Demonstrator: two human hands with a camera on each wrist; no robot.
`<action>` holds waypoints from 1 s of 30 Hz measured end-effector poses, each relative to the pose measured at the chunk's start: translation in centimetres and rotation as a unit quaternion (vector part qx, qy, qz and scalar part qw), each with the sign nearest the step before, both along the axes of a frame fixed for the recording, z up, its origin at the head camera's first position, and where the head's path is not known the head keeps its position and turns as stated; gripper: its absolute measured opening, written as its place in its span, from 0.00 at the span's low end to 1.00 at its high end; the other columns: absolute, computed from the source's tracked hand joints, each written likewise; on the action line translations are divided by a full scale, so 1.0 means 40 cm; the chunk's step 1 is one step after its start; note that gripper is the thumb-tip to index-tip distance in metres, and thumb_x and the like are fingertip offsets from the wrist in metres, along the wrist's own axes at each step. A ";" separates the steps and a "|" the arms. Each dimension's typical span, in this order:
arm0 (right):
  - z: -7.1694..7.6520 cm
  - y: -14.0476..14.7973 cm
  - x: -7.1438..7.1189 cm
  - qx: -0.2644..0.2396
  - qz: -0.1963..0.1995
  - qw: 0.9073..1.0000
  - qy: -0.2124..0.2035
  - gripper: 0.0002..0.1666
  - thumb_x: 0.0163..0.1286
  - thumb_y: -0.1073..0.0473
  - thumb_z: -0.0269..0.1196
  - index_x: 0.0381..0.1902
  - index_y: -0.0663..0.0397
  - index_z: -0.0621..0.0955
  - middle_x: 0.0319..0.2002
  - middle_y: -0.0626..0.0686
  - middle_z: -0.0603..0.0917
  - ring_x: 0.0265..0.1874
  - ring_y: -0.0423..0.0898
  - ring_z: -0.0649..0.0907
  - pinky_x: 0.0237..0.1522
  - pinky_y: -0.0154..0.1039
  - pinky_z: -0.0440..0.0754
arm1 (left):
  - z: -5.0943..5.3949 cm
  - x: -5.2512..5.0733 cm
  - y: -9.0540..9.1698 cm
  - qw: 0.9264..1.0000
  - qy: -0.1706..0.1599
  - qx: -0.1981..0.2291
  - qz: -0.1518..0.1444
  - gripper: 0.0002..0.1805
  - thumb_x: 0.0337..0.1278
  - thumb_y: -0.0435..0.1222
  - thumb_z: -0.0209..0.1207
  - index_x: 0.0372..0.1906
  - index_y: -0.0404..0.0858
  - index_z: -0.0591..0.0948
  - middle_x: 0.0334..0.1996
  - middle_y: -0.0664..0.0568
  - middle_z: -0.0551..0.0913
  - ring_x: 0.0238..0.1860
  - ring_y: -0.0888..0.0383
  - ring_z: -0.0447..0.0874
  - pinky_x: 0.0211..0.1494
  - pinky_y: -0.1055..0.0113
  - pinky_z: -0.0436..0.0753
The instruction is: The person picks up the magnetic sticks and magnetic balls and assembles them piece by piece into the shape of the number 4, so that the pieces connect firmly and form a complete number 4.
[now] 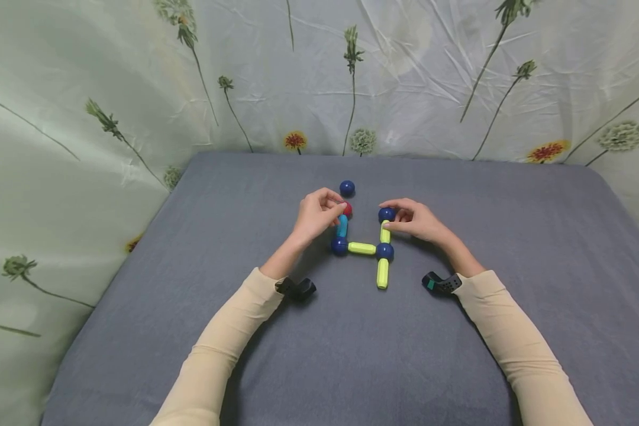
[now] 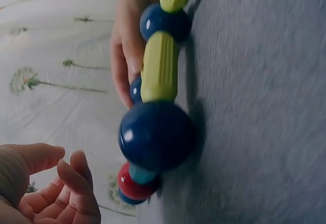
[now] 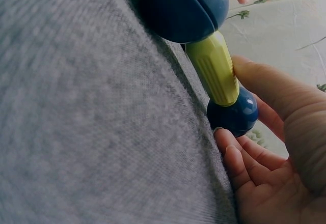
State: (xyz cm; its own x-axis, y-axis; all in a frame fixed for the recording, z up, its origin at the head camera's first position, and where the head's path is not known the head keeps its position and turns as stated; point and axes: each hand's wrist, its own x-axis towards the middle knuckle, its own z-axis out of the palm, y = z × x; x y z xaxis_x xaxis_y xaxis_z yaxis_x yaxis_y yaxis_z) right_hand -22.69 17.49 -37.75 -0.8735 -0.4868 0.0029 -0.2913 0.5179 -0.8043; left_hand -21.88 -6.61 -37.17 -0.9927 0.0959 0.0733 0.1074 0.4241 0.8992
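Note:
A joined figure of magnetic balls and rods lies on the grey cloth. A yellow-green rod [image 1: 361, 248] links two blue balls, the left corner ball [image 1: 339, 246] and the right corner ball [image 1: 384, 251]. From the left corner a light-blue rod [image 1: 342, 226] runs to a red ball [image 1: 347, 209]. My left hand [image 1: 313, 214] hovers beside the red ball, thumb and fingertips apart in the left wrist view. My right hand [image 1: 418, 220] holds the far blue ball [image 3: 234, 113], its thumb against the adjoining yellow-green rod [image 3: 214, 70].
Just beyond the red ball sits another blue ball [image 1: 347, 189]. One yellow-green rod [image 1: 383, 274] points toward the near side from the right corner. Behind the grey-covered table [image 1: 319, 367] hangs a flowered curtain [image 1: 319, 71]. Both wrists wear black straps.

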 end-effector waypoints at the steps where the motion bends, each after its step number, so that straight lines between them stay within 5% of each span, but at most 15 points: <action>1: 0.000 0.001 0.001 0.001 0.000 1.000 0.001 0.28 0.61 0.64 0.64 0.59 0.65 0.73 0.39 0.62 0.75 0.29 0.40 0.72 0.30 0.29 0.70 | 0.000 -0.007 -0.001 1.000 0.003 -0.005 0.005 0.10 0.58 0.37 0.60 0.40 0.34 0.80 0.29 0.39 0.84 0.24 0.47 0.83 0.24 0.70 0.78; 8: -0.028 0.012 -0.015 -0.008 0.000 1.000 0.003 0.29 0.60 0.64 0.64 0.60 0.64 0.73 0.39 0.63 0.75 0.29 0.40 0.72 0.30 0.30 0.70 | -0.005 -0.063 0.000 0.997 0.023 -0.060 0.032 0.10 0.56 0.36 0.61 0.41 0.34 0.80 0.31 0.42 0.84 0.25 0.56 0.80 0.25 0.74 0.73; 16: -0.090 0.027 -0.051 -0.010 0.006 1.000 0.018 0.28 0.60 0.60 0.65 0.59 0.56 0.74 0.39 0.58 0.75 0.28 0.37 0.72 0.30 0.30 0.71 | -0.017 -0.121 0.002 0.991 -0.010 -0.137 0.000 0.20 0.58 0.39 0.60 0.53 0.36 0.76 0.50 0.40 0.78 0.51 0.47 0.79 0.51 0.57 0.80; 30: -0.091 0.026 -0.053 -0.010 -0.001 1.000 0.022 0.28 0.59 0.59 0.66 0.58 0.54 0.75 0.38 0.58 0.76 0.29 0.40 0.73 0.30 0.30 0.72 | -0.030 -0.187 0.020 0.977 -0.030 -0.205 -0.045 0.27 0.58 0.41 0.61 0.63 0.40 0.71 0.56 0.39 0.76 0.58 0.47 0.74 0.58 0.53 0.75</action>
State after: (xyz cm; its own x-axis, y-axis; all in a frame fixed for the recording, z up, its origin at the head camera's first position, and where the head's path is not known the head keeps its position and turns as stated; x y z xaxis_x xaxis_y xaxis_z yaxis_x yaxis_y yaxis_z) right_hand -24.80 18.54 -41.40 -0.8730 -0.4851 0.0504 -0.3252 0.5021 -0.8013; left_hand -29.37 -5.81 -38.36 -0.9801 0.1930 -0.0470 0.1143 0.7413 0.6613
